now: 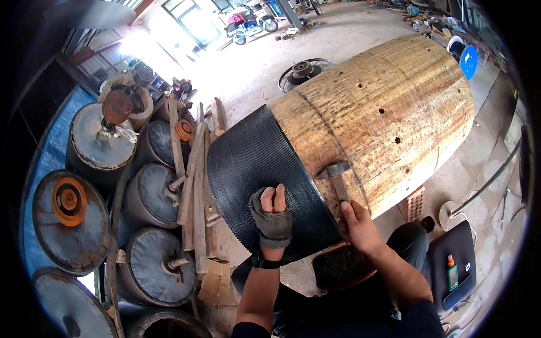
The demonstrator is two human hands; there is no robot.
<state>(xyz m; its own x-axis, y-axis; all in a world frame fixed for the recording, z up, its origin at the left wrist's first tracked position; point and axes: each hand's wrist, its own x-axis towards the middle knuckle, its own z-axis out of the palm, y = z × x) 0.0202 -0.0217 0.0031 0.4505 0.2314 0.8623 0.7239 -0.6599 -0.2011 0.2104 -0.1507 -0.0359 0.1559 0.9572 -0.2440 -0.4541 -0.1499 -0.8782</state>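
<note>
A large wooden drum [389,121] lies in front of me, its surface dotted with several small dark holes. Black ridged cord, wound in tight rows [248,163], covers its left end. My left hand [271,217], in a grey fingerless glove, rests against this black winding with its fingers curled; what they hold, if anything, is hidden. My right hand [358,225] grips a hammer [342,188] by its wooden handle. The hammer's metal head is over the bare wood, close to the edge of the winding.
Several metal-ended rollers [155,191] and wooden planks [200,191] stand to the left. A wheel [304,72] lies beyond the drum, and a blue-flanged spool [468,62] sits at far right. Near my right knee are a red brick [416,203] and a dark case [453,253] bearing a green bottle [452,273].
</note>
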